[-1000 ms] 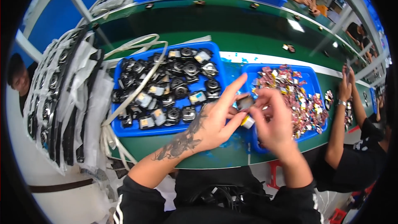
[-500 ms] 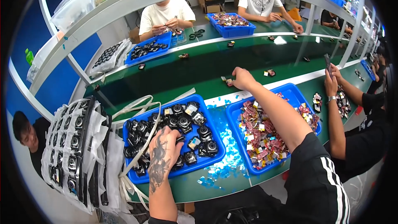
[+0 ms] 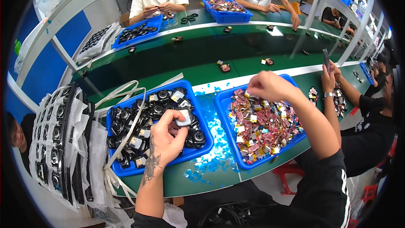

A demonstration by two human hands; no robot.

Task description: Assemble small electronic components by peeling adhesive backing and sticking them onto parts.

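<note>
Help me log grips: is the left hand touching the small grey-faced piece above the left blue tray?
Touching. The head view shows the left hand gripping the grey-faced piece, its fingers against the edge.

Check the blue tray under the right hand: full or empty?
Mostly full: reddish parts cover most of the tray, leaving some blue bare.

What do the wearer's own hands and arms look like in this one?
Both the left hand and right hand are ungloved. A dark tattoo marks the left wrist and forearm. The right sleeve is black with white stripes; the left sleeve, barely in view, is black.
</note>
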